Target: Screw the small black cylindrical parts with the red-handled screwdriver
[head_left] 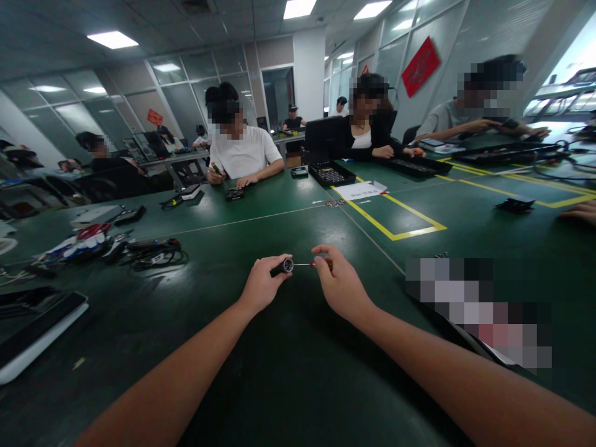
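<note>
My left hand (261, 284) is closed around a short black cylinder (285, 267) whose round, silver-ringed end faces me. I cannot tell its exact kind. In my right hand (343, 284) is a screwdriver (311, 265), pinched by its reddish handle, most of which the fingers hide. Its thin metal shaft points left and its tip reaches the cylinder's ringed end. Whether the tip is inside or only against it is too small to tell. Both hands are held over the green tabletop (279, 385).
Black cables (156, 253) and a tangle of cords lie at left, above a black-and-white device (44, 329). A dark tray (460, 329), partly blurred out, sits by my right forearm. Yellow tape (393, 236) marks the table beyond. Co-workers sit across, near black parts trays (331, 174).
</note>
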The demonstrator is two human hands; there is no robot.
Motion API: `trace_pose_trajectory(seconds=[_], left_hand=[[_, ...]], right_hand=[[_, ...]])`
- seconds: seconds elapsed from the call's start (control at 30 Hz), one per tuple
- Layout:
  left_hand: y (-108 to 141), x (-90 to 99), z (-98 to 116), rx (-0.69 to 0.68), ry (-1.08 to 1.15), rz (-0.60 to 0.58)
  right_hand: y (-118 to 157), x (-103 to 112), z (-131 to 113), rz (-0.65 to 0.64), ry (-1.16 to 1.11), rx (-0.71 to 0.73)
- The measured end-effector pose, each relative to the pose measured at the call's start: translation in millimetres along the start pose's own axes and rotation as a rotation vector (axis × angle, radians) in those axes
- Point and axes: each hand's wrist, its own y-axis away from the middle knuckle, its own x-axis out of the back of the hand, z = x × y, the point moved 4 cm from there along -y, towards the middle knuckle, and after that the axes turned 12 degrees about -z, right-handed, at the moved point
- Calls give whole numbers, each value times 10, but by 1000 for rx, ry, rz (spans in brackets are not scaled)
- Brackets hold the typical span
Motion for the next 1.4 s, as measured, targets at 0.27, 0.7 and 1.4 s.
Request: trace_pose_trajectory(seconds=[0.27,0.7,1.4], left_hand=[[3,-17,43,21,-14,-28],[26,33,45,30,-25,71],[20,81,15,16,-47,73]], right_hand=[[-14,59,21,52,-59,11],[-116,-27,218,144,-520,-80],[-131,31,337,364,-710,-185]])
